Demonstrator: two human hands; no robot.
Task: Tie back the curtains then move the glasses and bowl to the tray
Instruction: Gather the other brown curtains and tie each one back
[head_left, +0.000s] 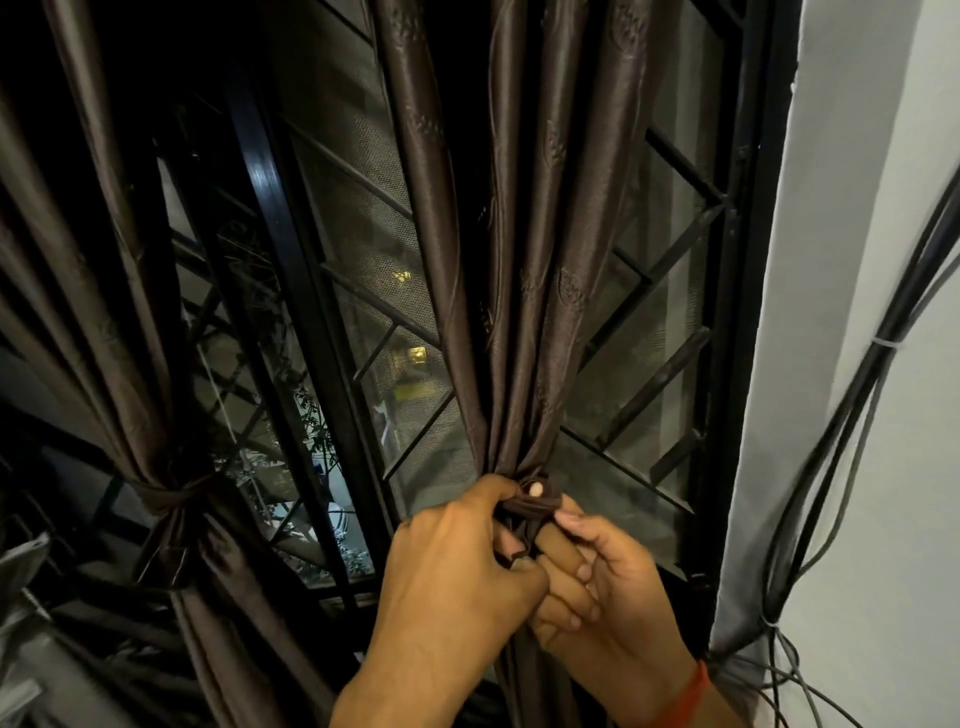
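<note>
Both hands are at the middle of the shiny brown curtain (524, 291) in front of the window. The left hand (457, 571) and the right hand (608, 587) pinch the brown tie band (530, 506) wrapped around the bunched cloth, fingers (569, 519) curled tight on it. Another curtain (156, 415) on the left is already tied.

Black window grille (332, 291); bundled cables (852, 395) along white wall (883, 156).
</note>
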